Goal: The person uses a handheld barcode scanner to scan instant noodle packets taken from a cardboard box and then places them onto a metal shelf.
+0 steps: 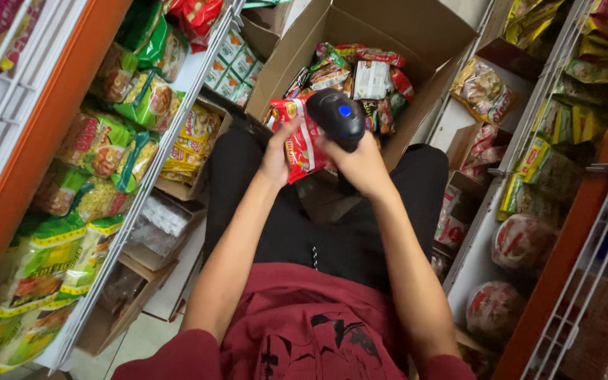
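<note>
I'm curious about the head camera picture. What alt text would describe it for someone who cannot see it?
A person's left hand holds a red snack packet while the right hand aims a black handheld scanner at it, above an open cardboard box of packets. Shelves of packaged food line both sides.

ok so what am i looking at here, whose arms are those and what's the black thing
The single picture comes from a camera worn on a person's head, looking down at their own arms and lap. They sit in a shop aisle between shelves of snack bags. The left hand holds a red packet. The right hand grips a black handheld scanner with a blue button, pointed at the packet. In front of them stands an open cardboard box full of similar packets.
</note>
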